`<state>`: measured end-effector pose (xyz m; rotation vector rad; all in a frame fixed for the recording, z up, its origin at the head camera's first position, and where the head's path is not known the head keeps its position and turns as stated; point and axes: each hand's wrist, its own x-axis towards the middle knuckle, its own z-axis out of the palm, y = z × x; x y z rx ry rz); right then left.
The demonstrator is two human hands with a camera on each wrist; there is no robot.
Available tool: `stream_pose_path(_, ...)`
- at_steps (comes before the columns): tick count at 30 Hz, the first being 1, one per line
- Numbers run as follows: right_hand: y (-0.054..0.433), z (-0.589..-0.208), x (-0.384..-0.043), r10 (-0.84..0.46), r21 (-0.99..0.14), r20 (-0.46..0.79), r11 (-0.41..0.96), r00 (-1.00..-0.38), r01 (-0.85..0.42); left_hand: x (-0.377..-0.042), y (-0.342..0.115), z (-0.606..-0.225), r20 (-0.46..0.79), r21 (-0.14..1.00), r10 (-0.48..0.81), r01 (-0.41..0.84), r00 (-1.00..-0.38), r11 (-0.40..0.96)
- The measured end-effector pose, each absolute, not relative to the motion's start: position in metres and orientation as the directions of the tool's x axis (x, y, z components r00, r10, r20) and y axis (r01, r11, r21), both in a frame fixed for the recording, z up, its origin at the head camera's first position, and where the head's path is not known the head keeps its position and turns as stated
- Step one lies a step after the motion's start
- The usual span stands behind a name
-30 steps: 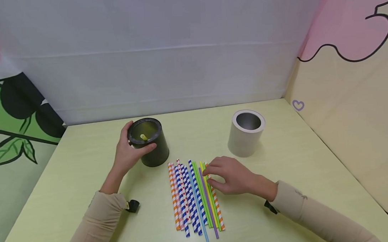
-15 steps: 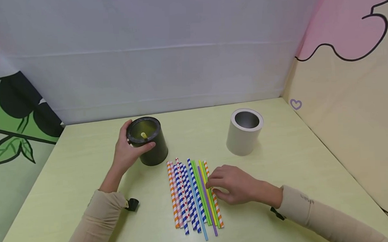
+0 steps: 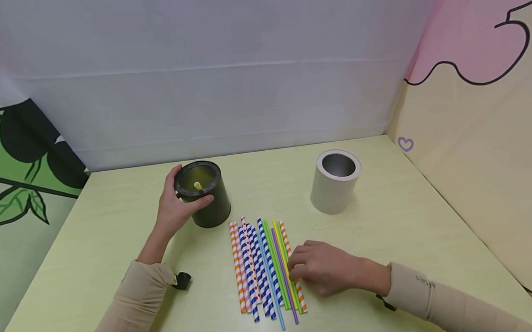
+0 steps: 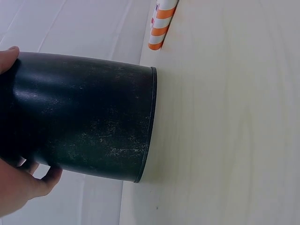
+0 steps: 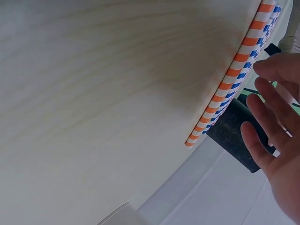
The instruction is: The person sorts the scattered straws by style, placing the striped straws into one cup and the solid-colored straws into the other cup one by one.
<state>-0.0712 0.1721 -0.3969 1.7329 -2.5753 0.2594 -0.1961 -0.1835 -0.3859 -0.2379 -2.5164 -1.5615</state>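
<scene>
My left hand (image 3: 175, 208) grips a black cylindrical cup (image 3: 215, 207) near its rim, thumb on the near side. One yellow straw (image 3: 198, 186) is inside the cup. The left wrist view shows the dark cup (image 4: 84, 117) with its base at the tabletop. My right hand (image 3: 324, 267) hovers at the right edge of a row of straws (image 3: 256, 269): striped, dotted and plain ones lying side by side. Its fingertips are by the orange-striped straw (image 3: 300, 296). Seen from the right wrist, the fingers (image 5: 265, 110) are loosely bent and nothing shows between them.
A white cylindrical cup (image 3: 335, 193) stands at the back right of the pale table (image 3: 390, 205). Behind the table hangs a plain whitish backdrop (image 3: 246, 103). Printed panels flank both sides, the right one (image 3: 481, 153) beige and pink.
My right hand has moved toward me along the right side of the straws, and its fingers have drawn in somewhat. The left hand and black cup have stayed put.
</scene>
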Motion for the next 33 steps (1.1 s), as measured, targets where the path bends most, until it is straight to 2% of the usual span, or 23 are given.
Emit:
stream_pose_path(17, 0.17, -0.409, -0.065, -0.943, -0.052, 0.13, 0.301, -0.305, -0.952, -0.197, -0.185, -0.389, 0.227, 0.871, 0.039, 0.22, -0.973, 0.438)
stream_pose_path(33, 0.169, -0.412, -0.063, -0.949, -0.001, 0.151, 0.278, -0.275, -0.96, -0.196, -0.184, -0.39, 0.228, 0.875, 0.038, 0.222, -0.973, 0.43)
